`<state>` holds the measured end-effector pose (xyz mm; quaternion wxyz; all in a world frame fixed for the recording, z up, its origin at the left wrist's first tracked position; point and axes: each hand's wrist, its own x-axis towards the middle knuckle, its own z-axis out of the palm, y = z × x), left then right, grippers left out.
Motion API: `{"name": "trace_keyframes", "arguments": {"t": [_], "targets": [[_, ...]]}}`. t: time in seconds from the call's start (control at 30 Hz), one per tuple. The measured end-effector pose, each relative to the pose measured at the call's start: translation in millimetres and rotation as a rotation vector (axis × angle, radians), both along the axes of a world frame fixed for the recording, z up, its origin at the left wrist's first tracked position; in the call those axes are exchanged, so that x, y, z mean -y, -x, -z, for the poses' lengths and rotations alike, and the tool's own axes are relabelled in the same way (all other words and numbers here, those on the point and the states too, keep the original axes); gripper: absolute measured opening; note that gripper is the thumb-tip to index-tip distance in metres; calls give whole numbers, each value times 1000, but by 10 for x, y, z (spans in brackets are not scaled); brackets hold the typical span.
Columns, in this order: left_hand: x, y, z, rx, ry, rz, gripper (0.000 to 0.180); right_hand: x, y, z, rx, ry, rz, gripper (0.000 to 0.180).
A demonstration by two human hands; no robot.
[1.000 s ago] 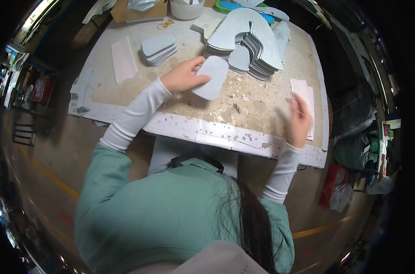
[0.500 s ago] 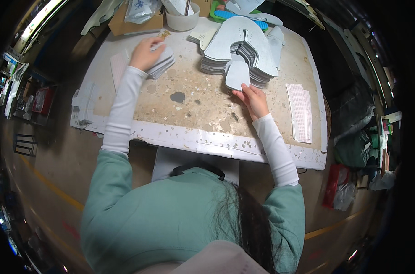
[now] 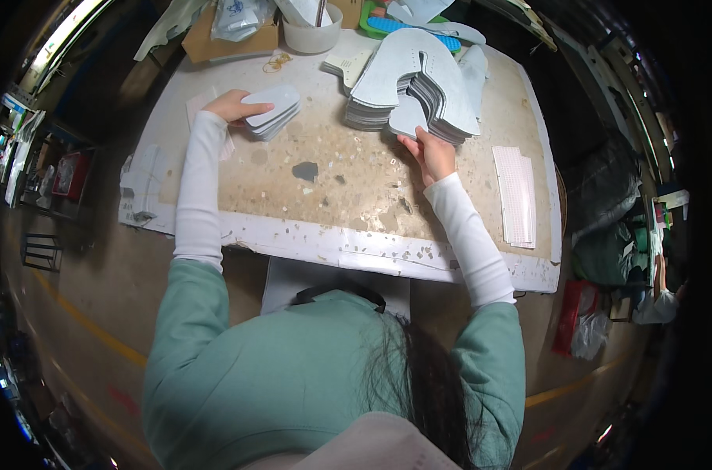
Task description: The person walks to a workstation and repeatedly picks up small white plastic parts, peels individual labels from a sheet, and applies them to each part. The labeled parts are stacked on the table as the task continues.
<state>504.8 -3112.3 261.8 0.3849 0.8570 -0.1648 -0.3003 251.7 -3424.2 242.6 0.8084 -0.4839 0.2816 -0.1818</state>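
Work table [image 3: 254, 188] before us; stack of U-shaped grey pieces [image 3: 381, 72] at far side, opening facing us; rounded stack [image 3: 276, 95] further left, long axis slanting away from us and rightward; our left hand [image 3: 229, 108] at its left edge, thumb laid over top piece, cannot tell how fingers close beneath; our right hand [image 3: 437, 157] pinching near end of single rounded piece [image 3: 407, 117], which sits inside U-opening, long axis pointing away from us
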Motion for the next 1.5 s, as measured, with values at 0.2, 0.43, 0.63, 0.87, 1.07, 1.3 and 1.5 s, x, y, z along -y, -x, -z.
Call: {"name": "trace_keyframes", "arguments": {"t": [0.2,0.43,0.63,0.87,1.07,1.3,1.5], "targets": [[6,71,-40,-39,4,22,72,162,252,-113,-289,428,-214,36],[125,256,-151,318,-86,106,82,-130,306,-58,-74,1029,-395,19],[52,278,-51,277,-26,24,88,-23,104,-163,-12,2101,-127,40],[74,395,-69,435,7,15,80,43,80,1,-145,2155,-201,39],[273,1052,-317,611,153,5,56,22,-177,148,-123,2257,45,31],[270,2022,-259,697,415,144,61,-64,58,-82,-4,1829,-209,28],[280,2254,167,332,688,-50,88,-767,264,49,283,508,-399,66]]}}
